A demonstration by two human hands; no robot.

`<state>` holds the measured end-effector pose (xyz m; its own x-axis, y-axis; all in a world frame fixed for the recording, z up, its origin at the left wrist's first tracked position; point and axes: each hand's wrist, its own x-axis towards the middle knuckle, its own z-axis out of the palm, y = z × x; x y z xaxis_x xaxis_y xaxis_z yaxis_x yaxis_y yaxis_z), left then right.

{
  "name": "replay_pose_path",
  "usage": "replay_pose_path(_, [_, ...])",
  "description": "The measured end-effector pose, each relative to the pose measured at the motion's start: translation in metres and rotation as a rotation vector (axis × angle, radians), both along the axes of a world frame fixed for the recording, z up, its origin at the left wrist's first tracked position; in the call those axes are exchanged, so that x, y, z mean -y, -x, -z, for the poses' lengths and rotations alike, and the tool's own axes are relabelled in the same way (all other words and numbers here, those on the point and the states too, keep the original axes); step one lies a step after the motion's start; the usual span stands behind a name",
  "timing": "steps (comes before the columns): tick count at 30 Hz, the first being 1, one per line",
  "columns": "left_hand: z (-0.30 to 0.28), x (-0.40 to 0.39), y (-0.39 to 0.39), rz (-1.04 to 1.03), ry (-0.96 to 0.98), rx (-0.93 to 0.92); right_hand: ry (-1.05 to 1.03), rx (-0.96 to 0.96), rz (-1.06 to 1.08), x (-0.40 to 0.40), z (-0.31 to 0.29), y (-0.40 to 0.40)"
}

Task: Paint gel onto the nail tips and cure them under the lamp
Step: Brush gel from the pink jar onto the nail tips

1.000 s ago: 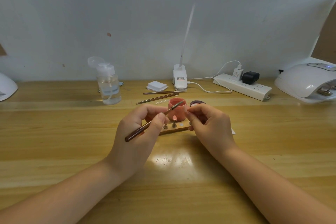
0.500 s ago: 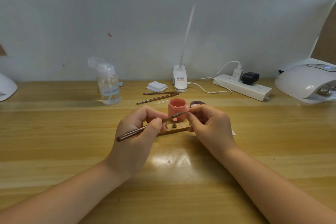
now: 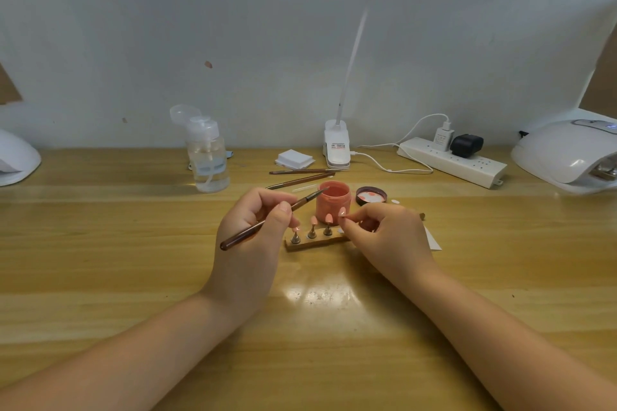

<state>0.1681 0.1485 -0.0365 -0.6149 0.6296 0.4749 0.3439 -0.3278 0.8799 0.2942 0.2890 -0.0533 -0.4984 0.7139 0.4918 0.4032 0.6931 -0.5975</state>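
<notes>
Left hand (image 3: 248, 237) pinches slim glossy brush (image 3: 272, 218) (tapered).

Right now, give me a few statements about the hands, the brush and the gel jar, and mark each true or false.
1. The left hand holds the brush. True.
2. The pink gel jar is closed. False: it is open, its lid lying beside it.
3. The right hand pinches a nail tip. True.
4. The brush tip rests on the table. False: it points at the jar's rim.
</notes>
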Motion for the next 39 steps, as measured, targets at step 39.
replay_pose_path(39, [-0.019,-0.004,0.005,-0.006,0.093,-0.153,-0.235,0.233,0.06,-0.01,-0.007,-0.019])
